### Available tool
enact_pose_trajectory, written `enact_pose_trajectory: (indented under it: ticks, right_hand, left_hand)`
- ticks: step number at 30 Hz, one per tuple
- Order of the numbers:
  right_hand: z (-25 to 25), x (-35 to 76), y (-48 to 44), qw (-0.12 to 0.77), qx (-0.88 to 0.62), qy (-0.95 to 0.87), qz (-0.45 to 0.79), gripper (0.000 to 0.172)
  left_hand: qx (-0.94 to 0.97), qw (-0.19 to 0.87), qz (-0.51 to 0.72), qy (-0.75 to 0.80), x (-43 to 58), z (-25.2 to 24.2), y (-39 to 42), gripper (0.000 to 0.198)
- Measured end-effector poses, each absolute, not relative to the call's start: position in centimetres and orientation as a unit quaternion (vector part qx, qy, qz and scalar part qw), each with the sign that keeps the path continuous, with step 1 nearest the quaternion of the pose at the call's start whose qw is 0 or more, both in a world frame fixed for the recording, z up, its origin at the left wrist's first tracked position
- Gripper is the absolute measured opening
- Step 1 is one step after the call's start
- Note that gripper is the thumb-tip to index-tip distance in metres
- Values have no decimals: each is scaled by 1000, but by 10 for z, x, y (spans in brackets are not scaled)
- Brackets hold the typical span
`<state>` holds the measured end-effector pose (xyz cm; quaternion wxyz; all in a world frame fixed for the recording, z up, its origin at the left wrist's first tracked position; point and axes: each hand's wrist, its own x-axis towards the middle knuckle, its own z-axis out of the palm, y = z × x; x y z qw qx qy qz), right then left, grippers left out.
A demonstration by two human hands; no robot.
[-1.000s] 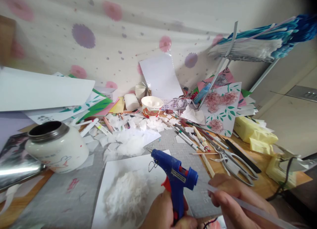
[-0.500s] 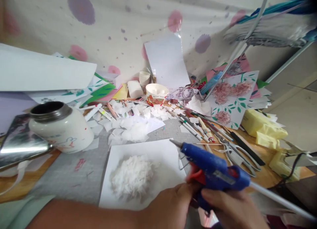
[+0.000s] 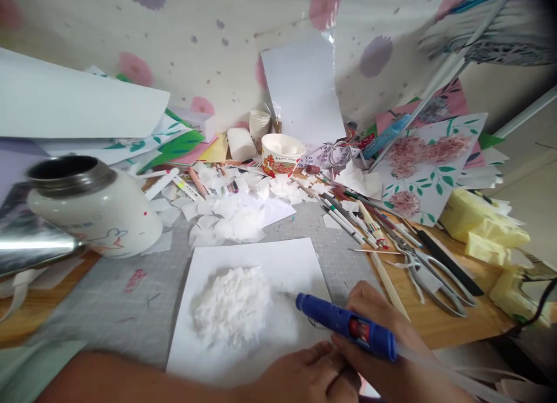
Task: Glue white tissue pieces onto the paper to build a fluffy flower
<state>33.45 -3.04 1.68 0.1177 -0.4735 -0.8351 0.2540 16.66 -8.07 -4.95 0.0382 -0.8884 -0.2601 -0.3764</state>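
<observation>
My right hand (image 3: 383,333) grips a blue hot glue gun (image 3: 326,315), its nozzle pointing left over a white sheet of paper (image 3: 291,258). A clear glue stick trails from the gun's back end toward the lower right. Just below the gun, my left hand (image 3: 300,375) is closed with its fingers curled against my right hand; whatever it may hold is hidden. On the sheet, left of the nozzle, sits a rounded mound of ruffled white paper pieces (image 3: 235,305). The nozzle tip appears just short of the mound's right side.
A white jar (image 3: 96,217) stands at the left. Loose white paper squares (image 3: 230,217) lie behind the sheet, near a paper bowl (image 3: 282,153). Pens (image 3: 343,220), scissors (image 3: 430,275) and a yellow packet (image 3: 483,223) lie to the right. Flower pictures (image 3: 429,165) lean behind.
The glue gun has swung down and left, its nozzle now over the sheet beside the mound. My right hand has turned around it; my left hand has dropped slightly lower. The view has shifted a little.
</observation>
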Motion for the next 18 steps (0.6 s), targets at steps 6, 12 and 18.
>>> enact_pose_trajectory:
  ticks: [6, 12, 18]
  right_hand:
    - [13, 335, -29, 131, -490, -830, 230, 15]
    - [21, 332, -31, 139, -448, -836, 285, 7]
    - [19, 340, -26, 110, -451, -846, 263, 17]
  left_hand:
    - [-913, 8, -323, -250, 166, -52, -81, 34]
    - [-922, -48, -290, -251, 167, -56, -83, 22]
    - [-916, -52, -297, -264, 168, -52, -82, 16]
